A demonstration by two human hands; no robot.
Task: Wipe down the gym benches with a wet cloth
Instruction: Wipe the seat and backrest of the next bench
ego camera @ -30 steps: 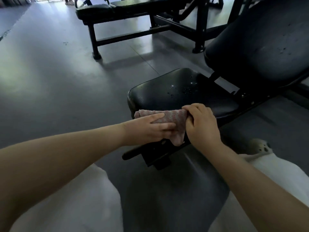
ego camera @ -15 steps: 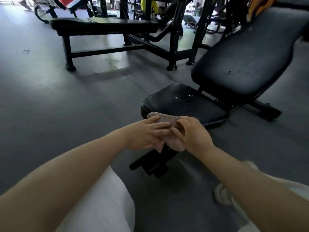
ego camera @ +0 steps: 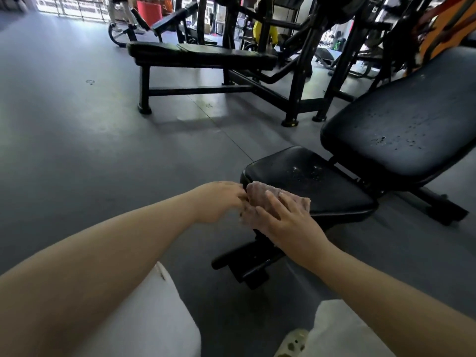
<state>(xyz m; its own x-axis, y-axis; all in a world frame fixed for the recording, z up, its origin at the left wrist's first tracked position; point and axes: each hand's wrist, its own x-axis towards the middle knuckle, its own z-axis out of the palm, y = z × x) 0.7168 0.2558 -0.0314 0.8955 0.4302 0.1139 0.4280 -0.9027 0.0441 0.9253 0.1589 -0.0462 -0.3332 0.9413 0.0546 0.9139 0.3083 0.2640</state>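
At centre frame the pink cloth (ego camera: pixel 278 199) lies bunched on the near left corner of the black seat pad (ego camera: pixel 322 181), partly overhanging its front edge. The right hand (ego camera: pixel 286 217) lies flat on it, fingers extended, pressing it down. The left hand (ego camera: pixel 221 202) is at the cloth's left edge, fingers curled towards it; whether it actually pinches the fabric cannot be told. Water droplets remain on the seat pad and on the inclined back pad (ego camera: pixel 401 124) at right, so in my judgement most wiping is outstanding. Risks noted: the bunched cloth may slide off the edge under an uneven push; a wadded cloth could smear the droplets; the flat bench (ego camera: pixel 201 54) at upper centre could be overlooked.
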